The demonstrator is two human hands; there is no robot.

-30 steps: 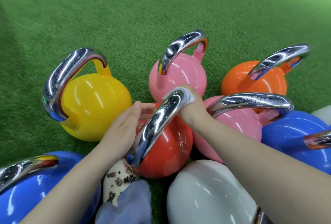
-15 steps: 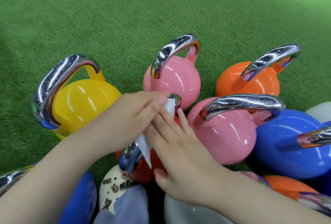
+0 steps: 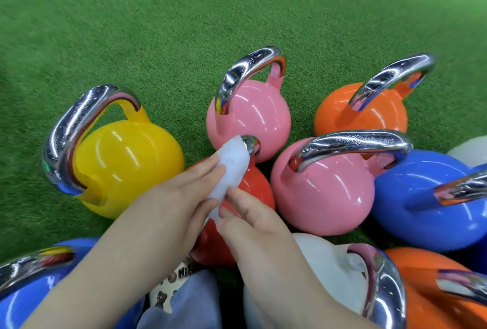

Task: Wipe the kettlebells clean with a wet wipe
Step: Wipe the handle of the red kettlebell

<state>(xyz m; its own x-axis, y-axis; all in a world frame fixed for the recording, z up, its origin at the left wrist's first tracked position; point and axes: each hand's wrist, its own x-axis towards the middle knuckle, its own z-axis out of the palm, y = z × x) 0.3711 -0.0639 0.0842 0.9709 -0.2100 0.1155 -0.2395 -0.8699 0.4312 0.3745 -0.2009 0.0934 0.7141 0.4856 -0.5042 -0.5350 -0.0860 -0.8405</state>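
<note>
We are pinching the wet wipe (image 3: 232, 168) in both hands, left hand (image 3: 181, 197) and right hand (image 3: 250, 220), draping it over the red kettlebell (image 3: 253, 189) handle toward twelve o'clock; we should wrap snugly.

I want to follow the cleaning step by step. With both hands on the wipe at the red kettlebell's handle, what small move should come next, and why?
Probably slide the wipe further along the red kettlebell handle toward its shiny far end. The left hand and right hand both pinch the wipe, which lies over the handle, and that end is bare.
</note>
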